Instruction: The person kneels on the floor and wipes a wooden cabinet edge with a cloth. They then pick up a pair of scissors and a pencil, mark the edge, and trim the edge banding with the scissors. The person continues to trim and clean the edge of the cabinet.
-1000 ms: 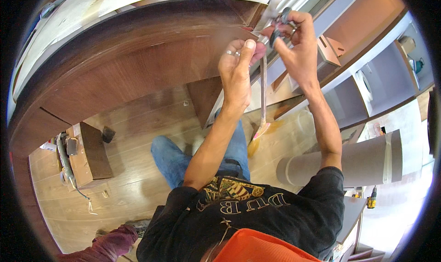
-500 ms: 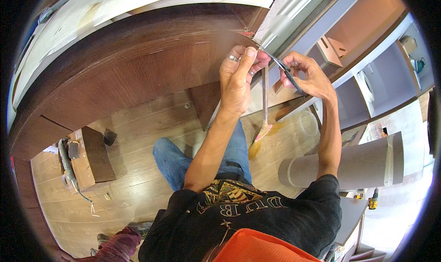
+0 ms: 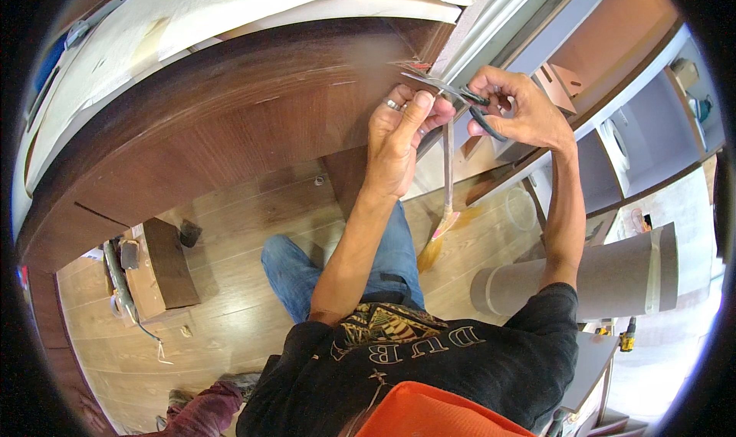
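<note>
My left hand (image 3: 400,134), a ring on one finger, pinches a thin brown strip (image 3: 448,172) against the end of a dark curved wooden panel (image 3: 230,123). The strip hangs straight down from my fingers to a pinkish-orange end. My right hand (image 3: 515,107) grips black-handled scissors (image 3: 460,96). Their blades point left, reaching the panel's corner just above my left fingertips.
A white sheet (image 3: 230,15) lies on top of the panel. Grey and brown shelving (image 3: 613,153) stands at the right. On the wood floor below are a grey roll (image 3: 590,280), a yellow drill (image 3: 629,334) and a brown box with tools (image 3: 153,272).
My right hand came down from above the panel corner and turned the scissors to point left at the strip. My left hand stayed pinched on the strip.
</note>
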Demonstrator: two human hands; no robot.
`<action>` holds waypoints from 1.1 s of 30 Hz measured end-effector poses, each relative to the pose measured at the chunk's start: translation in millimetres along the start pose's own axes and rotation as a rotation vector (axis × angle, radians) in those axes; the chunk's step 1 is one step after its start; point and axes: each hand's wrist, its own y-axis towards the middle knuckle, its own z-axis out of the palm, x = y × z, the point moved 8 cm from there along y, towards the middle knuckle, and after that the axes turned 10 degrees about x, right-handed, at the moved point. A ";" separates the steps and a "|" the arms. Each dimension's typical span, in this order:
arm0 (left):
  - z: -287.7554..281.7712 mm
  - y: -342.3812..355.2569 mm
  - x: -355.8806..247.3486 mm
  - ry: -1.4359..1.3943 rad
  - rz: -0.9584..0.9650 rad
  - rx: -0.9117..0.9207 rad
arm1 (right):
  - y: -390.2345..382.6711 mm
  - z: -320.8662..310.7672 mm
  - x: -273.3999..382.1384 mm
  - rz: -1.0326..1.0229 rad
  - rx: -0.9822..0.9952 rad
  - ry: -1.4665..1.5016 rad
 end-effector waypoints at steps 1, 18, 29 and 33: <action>0.3 -0.2 -0.9 0.004 -0.001 -0.006 | 1.7 -1.0 5.8 -0.026 0.005 -0.045; 0.3 0.9 2.6 -0.010 0.018 -0.003 | -4.5 22.0 -10.8 0.009 -0.215 0.113; 2.3 -0.3 1.7 -0.017 0.024 -0.047 | -3.4 32.5 -33.2 0.029 -0.226 0.289; -1.9 -2.0 5.1 0.034 0.049 -0.110 | -8.8 32.2 -38.8 -0.113 -0.284 0.380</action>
